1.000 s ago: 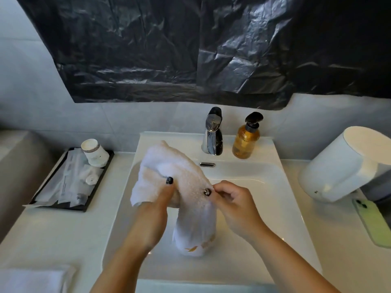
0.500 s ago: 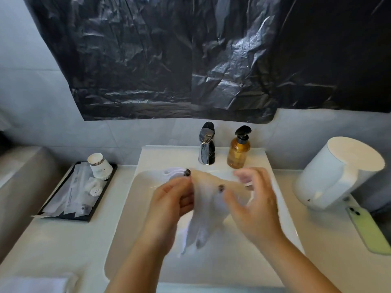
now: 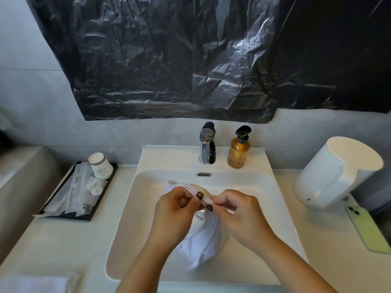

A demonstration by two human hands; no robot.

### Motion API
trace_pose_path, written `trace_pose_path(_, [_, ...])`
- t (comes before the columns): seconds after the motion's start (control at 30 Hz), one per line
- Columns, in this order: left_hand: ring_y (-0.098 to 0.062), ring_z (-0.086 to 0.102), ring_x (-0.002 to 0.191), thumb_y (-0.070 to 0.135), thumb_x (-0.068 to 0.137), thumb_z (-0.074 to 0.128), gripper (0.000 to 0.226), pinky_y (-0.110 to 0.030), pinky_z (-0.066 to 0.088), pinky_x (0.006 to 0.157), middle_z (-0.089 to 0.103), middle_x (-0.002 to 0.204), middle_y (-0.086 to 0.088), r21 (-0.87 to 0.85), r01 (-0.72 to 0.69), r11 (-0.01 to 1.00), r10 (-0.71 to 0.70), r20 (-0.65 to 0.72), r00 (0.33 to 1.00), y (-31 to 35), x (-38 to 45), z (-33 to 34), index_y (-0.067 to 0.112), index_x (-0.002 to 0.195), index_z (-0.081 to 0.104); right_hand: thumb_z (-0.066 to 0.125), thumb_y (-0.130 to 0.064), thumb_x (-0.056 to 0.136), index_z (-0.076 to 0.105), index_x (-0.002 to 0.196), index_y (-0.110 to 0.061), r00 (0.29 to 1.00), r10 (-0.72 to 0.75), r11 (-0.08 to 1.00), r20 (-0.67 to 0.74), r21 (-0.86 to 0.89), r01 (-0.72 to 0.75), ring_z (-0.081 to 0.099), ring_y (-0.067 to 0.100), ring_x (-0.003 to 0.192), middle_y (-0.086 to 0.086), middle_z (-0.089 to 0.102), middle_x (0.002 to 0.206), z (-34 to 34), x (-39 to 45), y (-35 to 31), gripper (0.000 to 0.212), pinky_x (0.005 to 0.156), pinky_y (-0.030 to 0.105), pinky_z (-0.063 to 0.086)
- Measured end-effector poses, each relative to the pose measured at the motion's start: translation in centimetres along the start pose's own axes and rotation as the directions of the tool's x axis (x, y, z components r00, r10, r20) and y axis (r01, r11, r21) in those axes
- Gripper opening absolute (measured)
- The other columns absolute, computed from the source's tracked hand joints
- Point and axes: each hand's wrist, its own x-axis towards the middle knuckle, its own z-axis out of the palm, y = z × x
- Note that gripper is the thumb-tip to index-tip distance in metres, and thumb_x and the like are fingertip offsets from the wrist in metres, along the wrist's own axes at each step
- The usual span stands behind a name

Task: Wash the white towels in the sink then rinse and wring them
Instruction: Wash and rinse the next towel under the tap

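Towel (image 3: 203, 240) pinched between left hand (image 3: 175, 216); right hand (image 3: 241, 216)

One head-worn wide-angle view looks forward and steeply down from close above the white rectangular ceramic sink (image 3: 281, 199). It faces the grey tiled wall (image 3: 42, 106) behind.

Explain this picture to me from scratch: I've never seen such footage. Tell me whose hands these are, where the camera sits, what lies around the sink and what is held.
No machine here: a person wears a camera on the head, looking down at their own hands. The left hand and right hand both pinch one white towel, which hangs into the sink. Behind the basin stand a chrome faucet and an amber soap bottle. On the counter, left, a black tray holds paper cups and wrapped packets; right, a white bin and a green phone. Black plastic sheeting covers the wall above.
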Motion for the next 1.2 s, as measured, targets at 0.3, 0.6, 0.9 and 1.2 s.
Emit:
trace_pose_path(0.3, [-0.022, 0.056, 0.069, -0.005, 0.095, 0.048, 0.032, -0.033, 0.053, 0.073, 0.056, 0.067, -0.006, -0.299, 0.048, 0.953, -0.123, -0.236, 0.964, -0.6, 1.9, -5.2, 0.01, 0.067, 0.046, 0.064, -0.001, 0.089, 0.065, 0.081, -0.007, 0.955, 0.275, 0.907, -0.11, 0.36, -0.22, 0.061, 0.017, 0.074, 0.01, 0.067, 0.078, -5.3, 1.6, 0.6, 0.01, 0.069, 0.029, 0.056])
trace_pose_path(0.6, [-0.021, 0.057, 0.094, 0.033, 0.09, 0.066, 0.022, -0.036, 0.048, 0.079, 0.059, 0.108, -0.001, 0.496, 0.055, 0.867, 0.069, -0.229, 0.971, -0.2, 3.5, -7.1, 0.019, 0.106, 0.059, 0.06, -0.016, 0.095, 0.066, 0.09, -0.012, 0.965, 0.195, 0.939, -0.176, 0.319, -0.131, 0.058, 0.005, 0.07, -0.005, 0.065, 0.078, -8.1, 3.0, -3.4, 0.008, 0.064, 0.018, 0.046])
trace_pose_path(0.9, [-0.008, 0.038, 0.053, 0.035, 0.088, 0.069, 0.033, -0.02, 0.031, 0.051, 0.046, 0.054, 0.009, 0.301, -0.242, 0.923, 0.182, 0.214, 0.96, -2.1, -0.7, 3.6, 0.012, 0.071, 0.052, 0.072, -0.011, 0.085, 0.066, 0.067, -0.02, 0.974, 0.187, 0.957, -0.128, 0.247, -0.152, 0.056, 0.007, 0.063, -0.01, 0.064, 0.063, -0.7, 0.4, -2.7, 0.021, 0.064, 0.021, 0.044])
trace_pose_path(1.2, [-0.004, 0.063, 0.073, 0.007, 0.097, 0.052, 0.028, -0.007, 0.036, 0.06, 0.068, 0.073, 0.023, 0.349, -0.386, 0.854, 0.358, 0.143, 0.923, 1.0, 1.8, 0.2, 0.027, 0.085, 0.067, 0.055, -0.011, 0.094, 0.057, 0.081, -0.001, 0.897, 0.362, 0.865, -0.255, 0.451, -0.221, 0.042, 0.019, 0.071, 0.009, 0.05, 0.072, -4.7, 2.5, -1.8, 0.017, 0.066, 0.033, 0.031])
